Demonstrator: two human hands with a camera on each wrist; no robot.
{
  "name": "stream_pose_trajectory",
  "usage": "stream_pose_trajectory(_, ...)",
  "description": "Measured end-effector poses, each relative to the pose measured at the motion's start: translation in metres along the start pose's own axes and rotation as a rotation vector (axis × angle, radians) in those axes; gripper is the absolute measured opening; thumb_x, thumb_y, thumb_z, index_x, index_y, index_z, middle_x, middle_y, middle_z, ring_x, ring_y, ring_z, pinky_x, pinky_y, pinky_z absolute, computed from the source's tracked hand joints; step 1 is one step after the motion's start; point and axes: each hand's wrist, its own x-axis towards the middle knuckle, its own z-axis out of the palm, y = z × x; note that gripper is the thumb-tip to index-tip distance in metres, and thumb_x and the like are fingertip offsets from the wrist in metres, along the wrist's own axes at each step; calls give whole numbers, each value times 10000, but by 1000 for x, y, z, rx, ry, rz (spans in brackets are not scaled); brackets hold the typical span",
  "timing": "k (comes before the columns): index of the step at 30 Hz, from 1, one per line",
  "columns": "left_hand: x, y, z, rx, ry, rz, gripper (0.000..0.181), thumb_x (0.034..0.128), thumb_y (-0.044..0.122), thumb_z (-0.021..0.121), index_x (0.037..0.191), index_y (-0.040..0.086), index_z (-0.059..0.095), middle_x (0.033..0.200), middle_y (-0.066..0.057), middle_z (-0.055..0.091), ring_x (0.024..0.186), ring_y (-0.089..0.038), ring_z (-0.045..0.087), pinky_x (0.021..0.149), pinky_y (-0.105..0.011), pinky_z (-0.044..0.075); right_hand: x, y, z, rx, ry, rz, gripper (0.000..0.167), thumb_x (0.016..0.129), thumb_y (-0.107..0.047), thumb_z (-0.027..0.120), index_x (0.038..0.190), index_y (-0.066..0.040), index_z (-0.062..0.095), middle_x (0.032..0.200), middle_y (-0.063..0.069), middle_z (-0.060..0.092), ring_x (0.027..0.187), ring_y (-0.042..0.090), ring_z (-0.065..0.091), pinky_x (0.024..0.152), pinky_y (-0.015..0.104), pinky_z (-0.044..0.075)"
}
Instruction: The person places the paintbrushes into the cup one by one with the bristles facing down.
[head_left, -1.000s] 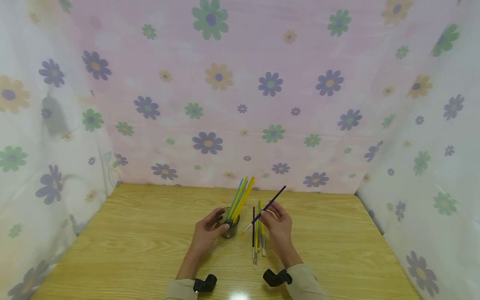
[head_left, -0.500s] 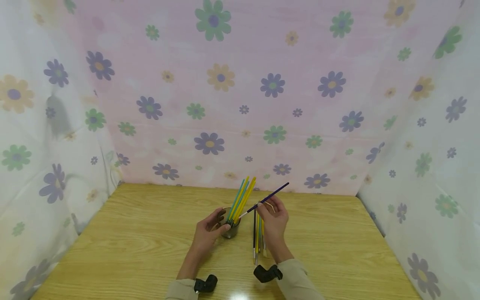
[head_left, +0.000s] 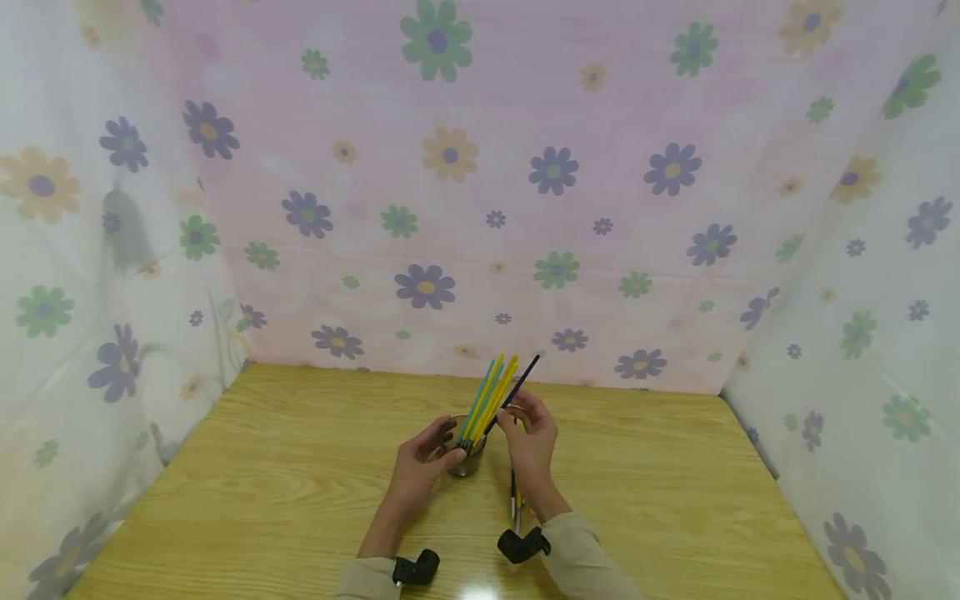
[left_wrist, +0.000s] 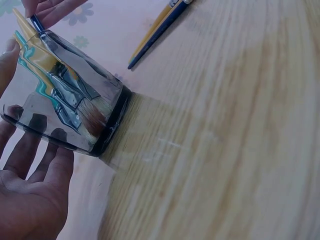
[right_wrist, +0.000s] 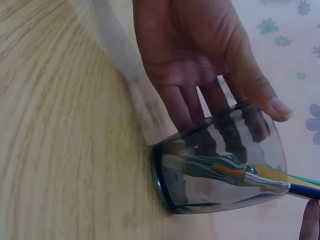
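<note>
My left hand (head_left: 422, 467) holds a clear grey drinking glass (head_left: 467, 468) upright on the table, its fingers round the far side and the thumb near the rim. Several yellow and turquoise paintbrushes (head_left: 491, 396) lean in the glass, bristles down, as the left wrist view shows through its wall (left_wrist: 115, 95). Just to the right, my right hand (head_left: 534, 443) pinches a dark blue paintbrush (head_left: 527, 372) by its handle. In the right wrist view this brush's silver ferrule (right_wrist: 265, 183) is inside the glass and the handle sticks out past the rim.
A few more paintbrushes (head_left: 518, 504) lie on the wooden table (head_left: 262, 483) beneath the right hand and wrist, partly hidden. Flowered cloth (head_left: 480, 167) hangs behind the table and along both sides. A black wrist camera (head_left: 522, 545) sits on the right sleeve.
My right hand has moved left with the dark blue paintbrush, which has tipped steeper, and its bristle end has gone into the glass. The left hand keeps its grip on the glass.
</note>
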Motion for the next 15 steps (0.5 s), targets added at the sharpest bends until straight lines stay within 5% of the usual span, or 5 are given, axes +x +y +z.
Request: stream_pose_trajectory(15,0,-1,1,-7,8,0,673,906,50,764,1507,-2,467,1508,-157,525,1408,-376,468,1196,-488,377,-7,9,1,-37,-26,2,343,914,39,718,1248,85,653,1176,214,653,927,151,665,780,228,614)
